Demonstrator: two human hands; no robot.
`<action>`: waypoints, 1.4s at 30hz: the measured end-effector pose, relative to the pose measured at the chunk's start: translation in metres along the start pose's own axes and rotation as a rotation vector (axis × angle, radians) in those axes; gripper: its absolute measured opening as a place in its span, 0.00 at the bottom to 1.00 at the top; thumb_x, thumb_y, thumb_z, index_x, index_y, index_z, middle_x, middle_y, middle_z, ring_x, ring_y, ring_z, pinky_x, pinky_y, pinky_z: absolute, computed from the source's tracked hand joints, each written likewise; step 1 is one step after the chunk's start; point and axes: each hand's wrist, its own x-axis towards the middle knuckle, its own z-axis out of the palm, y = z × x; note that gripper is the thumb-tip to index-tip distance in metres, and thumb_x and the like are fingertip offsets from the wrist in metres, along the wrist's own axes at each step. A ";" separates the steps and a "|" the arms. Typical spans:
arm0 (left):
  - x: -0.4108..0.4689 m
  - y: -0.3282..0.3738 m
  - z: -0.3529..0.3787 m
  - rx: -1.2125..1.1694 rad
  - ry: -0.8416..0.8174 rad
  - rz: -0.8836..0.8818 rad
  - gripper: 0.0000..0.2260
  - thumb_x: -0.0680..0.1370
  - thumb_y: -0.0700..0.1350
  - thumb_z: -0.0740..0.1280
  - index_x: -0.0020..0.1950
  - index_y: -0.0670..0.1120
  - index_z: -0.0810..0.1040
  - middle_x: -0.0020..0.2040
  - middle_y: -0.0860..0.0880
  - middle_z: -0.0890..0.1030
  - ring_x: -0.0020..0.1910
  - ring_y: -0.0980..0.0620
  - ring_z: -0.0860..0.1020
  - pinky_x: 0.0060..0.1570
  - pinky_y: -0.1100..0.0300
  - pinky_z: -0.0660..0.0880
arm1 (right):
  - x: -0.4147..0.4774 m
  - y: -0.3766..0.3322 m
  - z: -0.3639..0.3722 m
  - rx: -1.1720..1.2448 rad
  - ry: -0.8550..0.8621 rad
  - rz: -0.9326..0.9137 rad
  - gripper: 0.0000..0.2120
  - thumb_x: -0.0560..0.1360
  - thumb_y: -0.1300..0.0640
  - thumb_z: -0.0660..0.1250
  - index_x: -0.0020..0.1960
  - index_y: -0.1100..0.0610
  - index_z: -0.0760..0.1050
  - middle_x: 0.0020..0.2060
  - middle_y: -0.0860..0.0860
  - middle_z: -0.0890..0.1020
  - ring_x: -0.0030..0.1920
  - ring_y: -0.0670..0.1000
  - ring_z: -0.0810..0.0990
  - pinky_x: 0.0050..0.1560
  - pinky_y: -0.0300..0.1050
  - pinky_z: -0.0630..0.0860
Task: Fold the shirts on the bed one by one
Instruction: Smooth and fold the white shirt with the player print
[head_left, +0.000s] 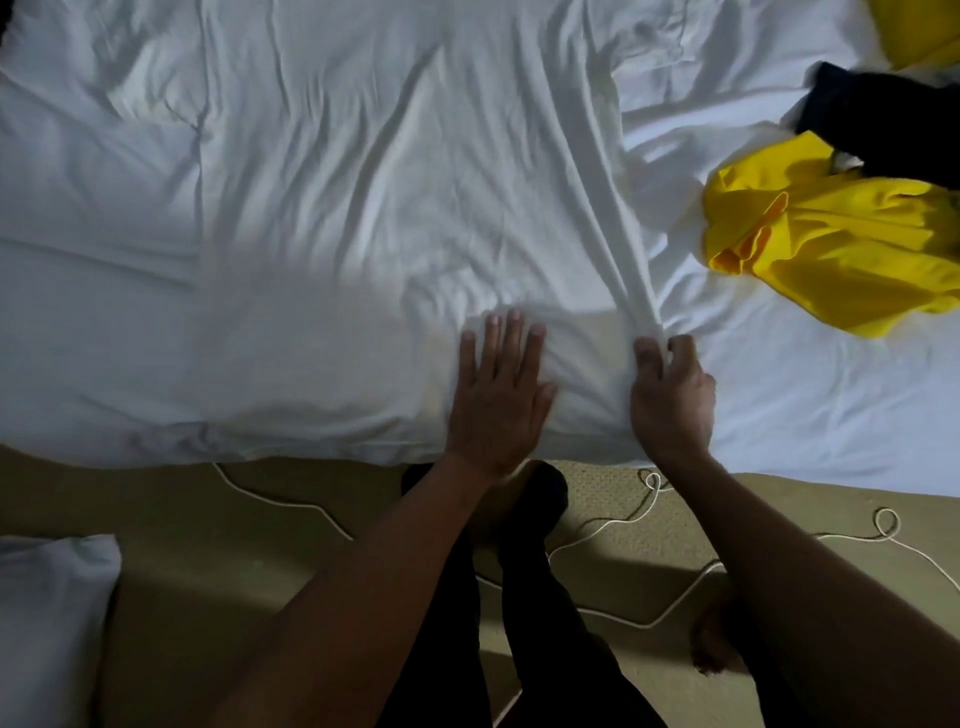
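So, white shirt (415, 208) was spread flat on the bed (779, 389), hem at the near edge. L hand (498, 395) lay open on it, fingers straight, pressing down. R hand (670, 395) pinched a bunched fold of its right side btwn thumb & fingers. Yellow shirt (841, 244) sat crumpled further right, dark garment (893, 119) touching it.

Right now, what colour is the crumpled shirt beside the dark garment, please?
Yellow shirt, head view.
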 end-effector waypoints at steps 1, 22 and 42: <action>-0.006 0.000 0.001 0.005 0.002 0.006 0.29 0.86 0.54 0.57 0.83 0.40 0.61 0.83 0.37 0.58 0.83 0.34 0.55 0.78 0.33 0.53 | -0.002 0.004 0.000 -0.006 -0.004 0.002 0.19 0.85 0.42 0.58 0.62 0.58 0.71 0.57 0.67 0.81 0.57 0.68 0.76 0.48 0.53 0.62; 0.117 -0.030 0.006 -0.001 0.032 -0.067 0.31 0.83 0.56 0.57 0.82 0.40 0.63 0.82 0.35 0.60 0.81 0.34 0.59 0.78 0.34 0.56 | 0.108 -0.084 0.032 -0.065 0.097 0.097 0.08 0.82 0.51 0.61 0.57 0.54 0.71 0.59 0.60 0.80 0.65 0.62 0.74 0.65 0.57 0.64; 0.265 -0.090 -0.021 -0.030 0.271 -0.172 0.16 0.81 0.50 0.61 0.63 0.45 0.80 0.62 0.41 0.79 0.62 0.37 0.76 0.63 0.41 0.69 | 0.232 -0.128 0.043 -0.223 0.208 -0.674 0.20 0.84 0.49 0.55 0.68 0.57 0.76 0.64 0.58 0.78 0.64 0.63 0.74 0.64 0.58 0.69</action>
